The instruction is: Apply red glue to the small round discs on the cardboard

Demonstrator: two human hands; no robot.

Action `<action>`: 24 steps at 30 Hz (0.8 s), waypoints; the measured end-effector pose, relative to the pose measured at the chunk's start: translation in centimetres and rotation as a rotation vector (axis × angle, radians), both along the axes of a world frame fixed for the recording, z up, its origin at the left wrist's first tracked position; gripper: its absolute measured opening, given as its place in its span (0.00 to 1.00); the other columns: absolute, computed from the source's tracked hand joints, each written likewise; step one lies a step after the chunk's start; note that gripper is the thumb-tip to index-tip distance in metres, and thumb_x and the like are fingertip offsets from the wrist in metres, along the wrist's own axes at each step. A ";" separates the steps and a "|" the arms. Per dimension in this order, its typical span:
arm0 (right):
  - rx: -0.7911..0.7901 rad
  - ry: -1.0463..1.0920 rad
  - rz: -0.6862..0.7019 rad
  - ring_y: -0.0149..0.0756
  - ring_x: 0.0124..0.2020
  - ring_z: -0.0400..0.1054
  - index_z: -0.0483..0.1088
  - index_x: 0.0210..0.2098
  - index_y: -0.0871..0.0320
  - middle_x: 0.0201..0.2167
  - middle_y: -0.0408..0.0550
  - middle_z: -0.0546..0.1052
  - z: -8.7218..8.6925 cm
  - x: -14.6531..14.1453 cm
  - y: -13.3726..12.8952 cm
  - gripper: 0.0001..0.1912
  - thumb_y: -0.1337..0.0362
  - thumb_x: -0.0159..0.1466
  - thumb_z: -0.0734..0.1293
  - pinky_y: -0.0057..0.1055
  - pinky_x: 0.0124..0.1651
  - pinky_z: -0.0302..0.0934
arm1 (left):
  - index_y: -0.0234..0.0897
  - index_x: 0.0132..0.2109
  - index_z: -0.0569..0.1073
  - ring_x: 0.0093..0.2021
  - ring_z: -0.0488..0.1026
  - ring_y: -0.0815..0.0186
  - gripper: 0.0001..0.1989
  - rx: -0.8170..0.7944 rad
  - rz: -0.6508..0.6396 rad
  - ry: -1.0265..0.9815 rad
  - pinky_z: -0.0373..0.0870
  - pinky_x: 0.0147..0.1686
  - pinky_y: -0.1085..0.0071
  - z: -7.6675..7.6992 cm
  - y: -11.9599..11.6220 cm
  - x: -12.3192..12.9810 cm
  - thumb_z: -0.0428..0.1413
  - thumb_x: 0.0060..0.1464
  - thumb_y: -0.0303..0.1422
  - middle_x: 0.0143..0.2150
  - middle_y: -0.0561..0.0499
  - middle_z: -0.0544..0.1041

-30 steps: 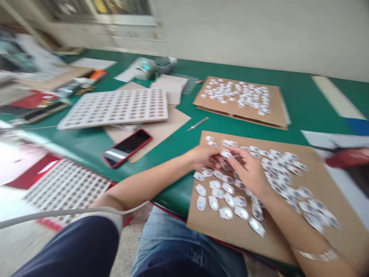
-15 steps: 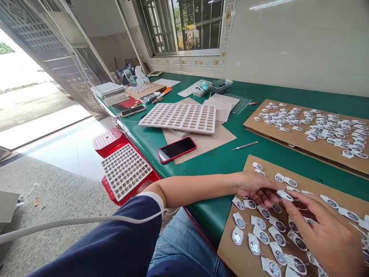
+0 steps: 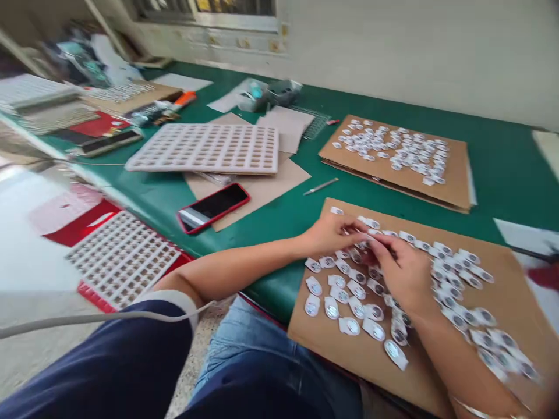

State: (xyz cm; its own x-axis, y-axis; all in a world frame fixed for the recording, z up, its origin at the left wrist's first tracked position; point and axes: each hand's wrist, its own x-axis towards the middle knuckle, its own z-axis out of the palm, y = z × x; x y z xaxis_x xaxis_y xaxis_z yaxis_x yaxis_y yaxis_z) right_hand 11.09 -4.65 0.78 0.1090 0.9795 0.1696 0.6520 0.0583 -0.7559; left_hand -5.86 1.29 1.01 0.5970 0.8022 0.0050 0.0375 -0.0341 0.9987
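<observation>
Though partly beneath phone [image 3: 213, 208], brown paper [image 3: 273, 185].

White tags [image 3: 349, 326] with silvery ovals [image 3: 395, 350], brown cardboard [image 3: 371, 364], green tabletop [image 3: 279, 227], white gridded tray [image 3: 205, 148]

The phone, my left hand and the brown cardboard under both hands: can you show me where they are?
Phone [image 3: 213, 208]: head view, on its dark screen.
Left hand [image 3: 328, 235]: head view, on its back.
Brown cardboard [image 3: 358, 353]: head view, bare patch by its near edge.
</observation>
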 end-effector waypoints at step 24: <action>-0.244 0.464 0.101 0.31 0.26 0.71 0.70 0.40 0.60 0.27 0.46 0.74 0.1 -0.5 0.9 0.16 0.54 0.58 0.66 0.25 0.25 0.68 | 0.32 0.39 0.74 0.25 0.72 0.71 0.11 0.141 0.106 0.234 0.68 0.25 0.78 0.4 0.2 0.2 0.55 0.51 0.34 0.27 0.50 0.75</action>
